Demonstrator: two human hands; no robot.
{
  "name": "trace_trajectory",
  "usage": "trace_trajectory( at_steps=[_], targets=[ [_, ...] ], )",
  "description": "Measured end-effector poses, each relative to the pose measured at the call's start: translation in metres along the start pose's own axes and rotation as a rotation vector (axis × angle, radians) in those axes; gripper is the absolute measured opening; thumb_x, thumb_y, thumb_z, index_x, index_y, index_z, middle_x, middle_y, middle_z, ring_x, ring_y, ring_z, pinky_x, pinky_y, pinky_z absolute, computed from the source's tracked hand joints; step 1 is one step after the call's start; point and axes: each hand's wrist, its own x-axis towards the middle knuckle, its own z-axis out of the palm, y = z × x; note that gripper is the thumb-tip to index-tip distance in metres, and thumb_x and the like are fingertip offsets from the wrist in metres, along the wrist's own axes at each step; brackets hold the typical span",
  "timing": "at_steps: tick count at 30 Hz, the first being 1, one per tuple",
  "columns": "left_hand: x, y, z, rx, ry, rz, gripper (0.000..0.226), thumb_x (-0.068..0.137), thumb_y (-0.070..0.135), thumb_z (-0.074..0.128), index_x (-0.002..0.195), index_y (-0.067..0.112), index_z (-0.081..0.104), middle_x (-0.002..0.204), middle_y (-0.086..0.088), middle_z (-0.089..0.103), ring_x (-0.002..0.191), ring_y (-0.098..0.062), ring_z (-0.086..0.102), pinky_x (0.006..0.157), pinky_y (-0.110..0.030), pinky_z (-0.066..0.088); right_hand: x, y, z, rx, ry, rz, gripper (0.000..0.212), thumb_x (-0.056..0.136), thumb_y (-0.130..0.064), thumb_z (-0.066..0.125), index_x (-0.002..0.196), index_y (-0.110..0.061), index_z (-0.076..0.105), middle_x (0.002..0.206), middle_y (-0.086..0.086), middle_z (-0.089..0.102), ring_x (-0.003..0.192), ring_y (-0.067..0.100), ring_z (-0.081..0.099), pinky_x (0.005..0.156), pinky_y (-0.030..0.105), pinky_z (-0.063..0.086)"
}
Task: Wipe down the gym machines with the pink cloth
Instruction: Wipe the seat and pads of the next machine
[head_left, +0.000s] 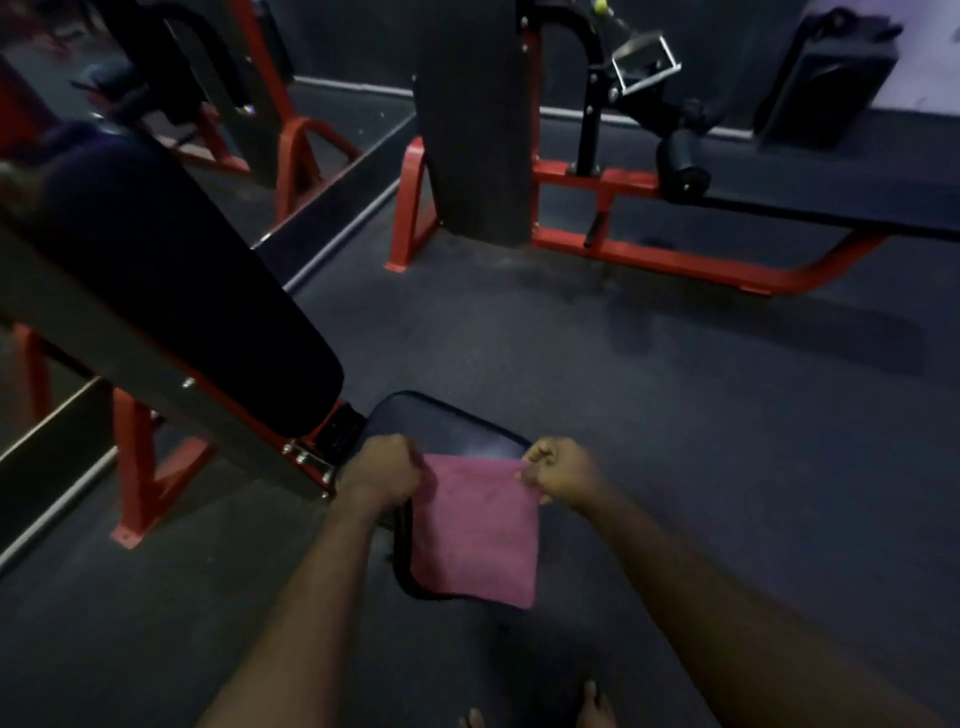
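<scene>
Left hand (382, 467) and right hand (563, 470) each pinch a top corner of the pink cloth (475, 530), hanging over the seat pad (452, 428) at 6 o'clock. One pinch slipping would probably drop it to the floor.

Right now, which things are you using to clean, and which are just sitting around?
In use: pink cloth, pinched at its top corners by left hand and right hand; black seat pad under it; slanted back pad beside it.
Just sitting: far red-framed machine, not being wiped now; its metal handle; dark box by the wall.
</scene>
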Motion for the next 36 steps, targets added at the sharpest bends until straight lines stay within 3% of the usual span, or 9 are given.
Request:
trace_trajectory(
  at_steps=[2, 5, 8, 11, 15, 21, 27, 30, 36],
  targets=[
    [0.023, 0.013, 0.034, 0.007, 0.191, -0.065, 0.042, 0.093, 0.036, 0.055, 0.132, 0.019, 0.058, 0.139, -0.01, 0.053, 0.127, -0.035, 0.046, 0.099, -0.049, 0.043, 0.042, 0.013, 0.01, 0.065, 0.085, 0.016, 0.015, 0.086, -0.01, 0.075, 0.082, -0.024, 0.07, 0.083, 0.003, 0.073, 0.087, 0.025, 0.073, 0.085, 0.036, 0.059],
    [0.046, 0.042, 0.107, -0.003, 0.087, 0.04, 0.062, 0.095, 0.067, 0.043, 0.152, 0.046, 0.033, 0.166, 0.002, 0.018, 0.147, -0.032, 0.022, 0.114, -0.055, 0.026, 0.087, 0.046, 0.015, 0.257, 0.283, 0.084, 0.022, 0.096, -0.01, 0.062, 0.113, -0.015, 0.075, 0.111, 0.002, 0.073, 0.106, 0.02, 0.066, 0.085, 0.017, 0.043],
    [0.059, 0.058, 0.162, 0.08, -0.07, 0.097, 0.083, 0.079, 0.093, 0.018, 0.153, 0.06, -0.003, 0.168, 0.009, -0.019, 0.154, -0.034, -0.013, 0.118, -0.07, 0.003, 0.114, 0.079, 0.025, 0.435, 0.179, 0.133, 0.031, 0.105, -0.015, 0.05, 0.119, -0.031, 0.073, 0.118, -0.01, 0.066, 0.111, 0.015, 0.062, 0.098, 0.027, 0.047],
    [0.069, 0.061, 0.191, 0.1, -0.038, 0.046, 0.082, 0.082, 0.091, 0.014, 0.148, 0.06, -0.022, 0.163, 0.009, -0.034, 0.149, -0.035, -0.031, 0.113, -0.074, -0.009, 0.139, 0.115, 0.046, 0.589, 0.103, 0.122, 0.041, 0.106, -0.016, 0.05, 0.103, -0.047, 0.076, 0.12, -0.007, 0.073, 0.115, 0.017, 0.067, 0.103, 0.048, 0.054],
    [0.075, 0.062, 0.201, 0.116, 0.046, 0.014, 0.062, 0.093, 0.076, 0.001, 0.15, 0.06, -0.016, 0.165, 0.011, -0.029, 0.151, -0.03, -0.028, 0.115, -0.075, -0.005, 0.131, 0.121, 0.058, 0.814, 0.092, 0.123, 0.038, 0.109, -0.013, 0.045, 0.123, -0.037, 0.07, 0.12, -0.001, 0.074, 0.113, 0.02, 0.069, 0.097, 0.044, 0.056],
    [0.141, 0.076, 0.189, 0.134, 0.034, 0.096, 0.061, 0.097, 0.069, 0.004, 0.156, 0.053, 0.005, 0.168, 0.012, -0.015, 0.154, -0.03, -0.018, 0.114, -0.076, -0.004, 0.14, 0.131, 0.063, 0.973, 0.067, 0.145, 0.033, 0.108, -0.014, 0.047, 0.125, -0.032, 0.069, 0.12, -0.002, 0.075, 0.118, 0.028, 0.067, 0.102, 0.051, 0.052],
    [0.088, 0.053, 0.206, 0.224, 0.06, 0.264, 0.058, 0.099, 0.066, 0.009, 0.153, 0.057, -0.01, 0.167, 0.013, -0.023, 0.154, -0.026, -0.023, 0.118, -0.07, -0.005, 0.131, 0.13, 0.076, 1.025, 0.102, 0.129, 0.032, 0.109, -0.021, 0.046, 0.123, -0.036, 0.07, 0.124, 0.0, 0.073, 0.117, 0.019, 0.067, 0.098, 0.038, 0.056],
    [0.081, 0.048, 0.209, 0.255, 0.033, 0.286, 0.057, 0.099, 0.066, 0.011, 0.152, 0.058, -0.006, 0.167, 0.013, -0.021, 0.153, -0.024, -0.023, 0.118, -0.07, -0.005, 0.131, 0.133, 0.078, 1.043, 0.121, 0.112, 0.031, 0.109, -0.023, 0.046, 0.126, -0.035, 0.069, 0.128, -0.001, 0.071, 0.119, 0.017, 0.067, 0.101, 0.037, 0.055],
    [0.154, 0.091, 0.189, 0.14, 0.022, 0.124, 0.057, 0.102, 0.063, 0.013, 0.155, 0.047, 0.025, 0.17, 0.011, -0.004, 0.156, -0.025, -0.012, 0.115, -0.075, -0.005, 0.137, 0.135, 0.08, 1.066, 0.111, 0.139, 0.031, 0.109, -0.022, 0.046, 0.126, -0.036, 0.069, 0.125, 0.0, 0.073, 0.11, 0.017, 0.069, 0.088, 0.033, 0.058]
  ],
)
